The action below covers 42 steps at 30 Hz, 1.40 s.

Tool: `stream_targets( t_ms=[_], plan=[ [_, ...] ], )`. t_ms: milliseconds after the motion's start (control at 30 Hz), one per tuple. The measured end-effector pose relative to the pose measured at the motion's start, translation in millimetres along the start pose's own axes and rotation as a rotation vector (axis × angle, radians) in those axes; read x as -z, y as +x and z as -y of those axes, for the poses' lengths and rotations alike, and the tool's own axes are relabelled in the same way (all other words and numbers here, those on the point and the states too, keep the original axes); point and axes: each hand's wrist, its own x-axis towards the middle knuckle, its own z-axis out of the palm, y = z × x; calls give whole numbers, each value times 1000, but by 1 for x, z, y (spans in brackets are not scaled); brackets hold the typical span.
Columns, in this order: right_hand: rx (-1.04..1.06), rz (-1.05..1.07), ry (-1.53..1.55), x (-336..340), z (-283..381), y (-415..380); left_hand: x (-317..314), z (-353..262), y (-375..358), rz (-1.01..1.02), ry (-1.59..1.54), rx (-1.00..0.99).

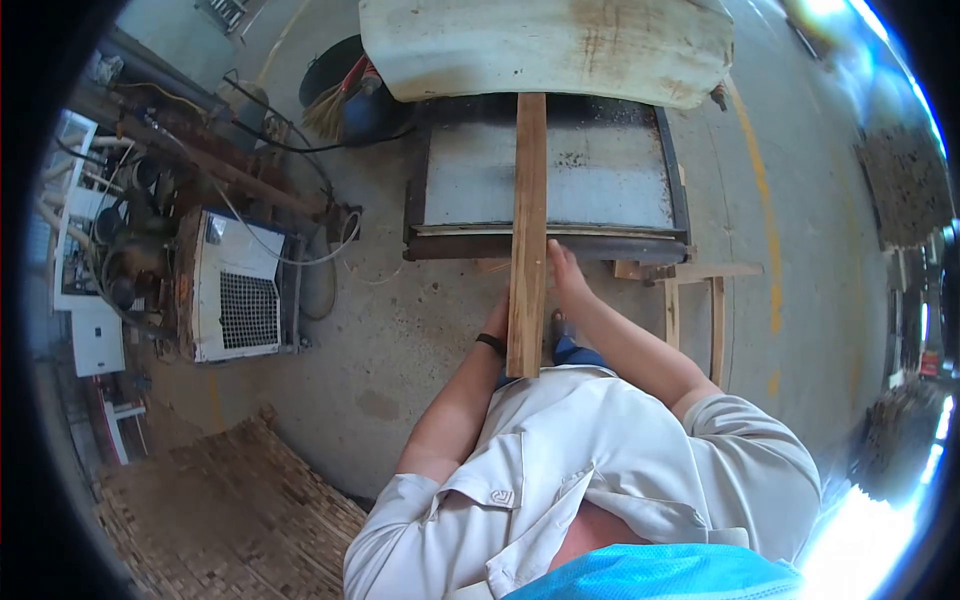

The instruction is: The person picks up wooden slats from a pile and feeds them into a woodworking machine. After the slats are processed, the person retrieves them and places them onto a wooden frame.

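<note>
A long wooden plank [528, 220] runs straight away from my body, its near end close to my waist and its far end under a pale, stained cover [545, 45]. My left hand [498, 316] holds the plank from its left side, its fingers hidden behind the wood. Along the right edge lies my right hand [568, 277], fingers stretched forward beside the plank near the machine's front bar. Beneath the plank is a grey metal machine bed [610, 185] with a dark frame and specks of debris.
A wooden stand [672, 320] is at the right of the machine. To the left are a white box with a grille [240, 290], loose hoses and a straw broom [325, 112]. Stacked wood strips [235, 500] lie at lower left. Yellow lines mark the concrete floor [400, 340].
</note>
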Motion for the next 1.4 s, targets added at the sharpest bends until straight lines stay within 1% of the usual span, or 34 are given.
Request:
stream_targets(
  t_ms=[33, 67, 133, 167, 233, 267, 333, 367, 433, 467, 533, 567, 633, 667, 733, 767, 833, 867, 933, 967, 1000, 1033, 1067, 1100, 1133, 1167, 1200, 1267, 1333, 1367, 1400],
  plan=[
    [261, -131, -78, -11, 23, -32, 0, -2, 3, 19, -1, -7],
    [268, -146, -73, -20, 43, -61, -1, -4, 5, 39, -4, -12],
    [684, -35, -181, -40, 76, -117, -3, -6, 8, 79, -12, -20],
    [690, -55, -180, -52, 87, -144, -8, -8, 6, 94, -4, -10],
    [786, -46, -769, -73, 101, -178, -24, -15, -3, 173, -91, -192],
    [790, -69, -768, -76, 98, -180, -27, -17, -6, 191, -82, -182],
    [594, 27, -645, -77, 89, -175, -32, -24, -10, 187, -110, -159],
    [606, 13, -645, -75, 88, -169, -40, -34, -18, 204, -101, -159],
    [713, 38, -592, -67, 80, -160, -52, -53, -46, -8, -45, 23],
    [714, 29, -592, -63, 78, -156, -42, -56, -43, -1, -42, 28],
    [681, 96, -374, -56, 76, -149, -17, -59, -29, -28, 0, 102],
    [682, 97, -376, -52, 75, -145, -18, -66, -31, -27, -1, 100],
    [675, 105, -284, -42, 74, -138, -20, -81, -34, -301, 273, -69],
    [676, 112, -286, -37, 69, -129, -4, -79, -18, -305, 270, -74],
    [705, 146, -154, -23, 56, -103, 41, -68, 29, -587, 482, -151],
    [704, 152, -156, -19, 52, -92, 42, -74, 30, -590, 478, -153],
    [655, 137, -20, -11, 48, -73, 38, -85, 26, -611, 659, -242],
    [652, 143, -18, -7, 47, -66, 35, -87, 26, -618, 658, -242],
    [437, 72, 174, 3, 47, -51, 30, -93, 26, -678, 794, -268],
    [387, 109, 221, 6, 51, -53, 26, -97, 26, -686, 796, -264],
    [379, 113, 224, 15, 48, -45, 19, -101, 26, -698, 967, -283],
    [421, 73, 134, 23, 45, -35, 12, -104, 26, -706, 1139, -296],
    [461, 33, 43, 33, 39, -24, -2, -110, 22, -711, 1139, -286],
    [450, 35, 45, 44, 36, -11, -20, -117, 15, -758, 1220, -284],
    [457, -132, -392, 56, 34, 2, -30, -117, 12, -800, 1305, -278],
    [452, -298, -830, 59, 41, 3, -29, -117, 16, -797, 1308, -269],
    [445, -303, -827, 61, 47, 2, -27, -119, 19, -759, 1324, -279],
    [419, -370, -1032, 64, 58, -8, -21, -119, 22, -714, 1347, -277],
    [400, -348, -1034, 69, 65, -15, -16, -118, 22, -534, 1257, -342],
    [387, -323, -1042, 70, 69, -20, -17, -113, 20, -534, 1262, -335],
    [380, -321, -1038, 66, 80, -35, -18, -106, 14, -524, 1278, -457]
  ],
)
